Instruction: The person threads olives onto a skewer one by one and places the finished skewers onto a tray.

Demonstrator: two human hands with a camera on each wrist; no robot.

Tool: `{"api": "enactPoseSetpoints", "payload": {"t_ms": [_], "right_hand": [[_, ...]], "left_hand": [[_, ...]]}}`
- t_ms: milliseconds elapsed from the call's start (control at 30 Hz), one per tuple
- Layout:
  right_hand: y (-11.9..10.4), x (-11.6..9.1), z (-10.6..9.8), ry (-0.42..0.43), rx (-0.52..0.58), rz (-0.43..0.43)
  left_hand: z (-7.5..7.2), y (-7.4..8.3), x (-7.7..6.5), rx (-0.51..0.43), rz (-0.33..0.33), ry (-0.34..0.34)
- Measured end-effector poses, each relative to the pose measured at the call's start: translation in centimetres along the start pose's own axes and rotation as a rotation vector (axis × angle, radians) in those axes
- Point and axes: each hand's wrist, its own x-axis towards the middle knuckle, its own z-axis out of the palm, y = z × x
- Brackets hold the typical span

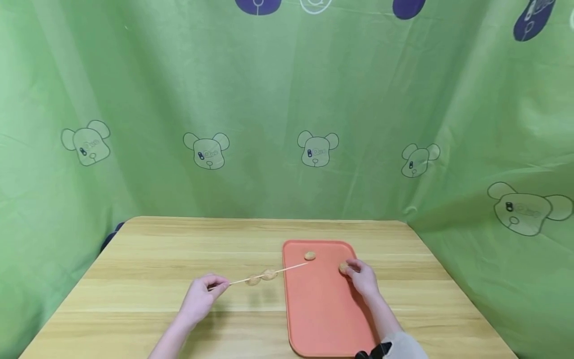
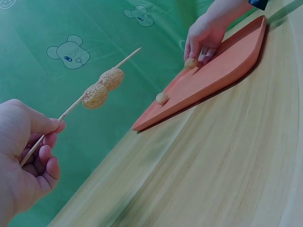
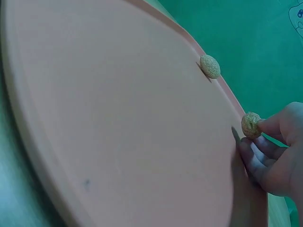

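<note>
My left hand (image 1: 200, 297) pinches a thin wooden skewer (image 2: 74, 105) near its lower end. Two tan, wrinkled food balls (image 2: 95, 96) are threaded side by side along the skewer's middle, and its bare tip reaches over the tray's left edge in the head view. Over the tray's right side, my right hand (image 1: 364, 280) holds another tan, wrinkled food ball (image 3: 251, 125) between thumb and fingers. One more loose ball (image 1: 310, 256) lies near the far end of the salmon-coloured tray (image 1: 320, 319).
The tray rests on a light wood-grain table (image 1: 179, 244). Behind and beside the table hangs a green curtain (image 1: 264, 184) printed with bear heads. A black strap (image 1: 380, 350) and a pale sleeve (image 1: 405, 347) show at my right wrist.
</note>
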Motion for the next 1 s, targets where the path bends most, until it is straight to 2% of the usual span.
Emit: {"api": "enactPoseSetpoints", "payload": {"t_ms": [133,300,733,900,1000], "right_hand": [[-0.6,-0.4,0.0,-0.044,0.239,0.060],[-1.5,-1.1,0.0,-0.103,0.408,0.080],[-3.8,-3.3,0.0,-0.234,0.670,0.041],[-4.6,-3.9,0.0,-0.281,0.703,0.011],[-5.0,-4.3,0.1,-0.290,0.685,-0.009]], "left_hand": [[-0.1,0.1,0.0,-0.001,-0.002,0.004],[-0.1,0.2,-0.1,0.009,0.004,0.000],[-0.2,0.4,0.0,0.010,0.002,0.006],[-0.2,0.5,-0.1,0.003,0.007,-0.004],[-0.2,0.6,-0.1,-0.001,0.002,-0.009]]}}
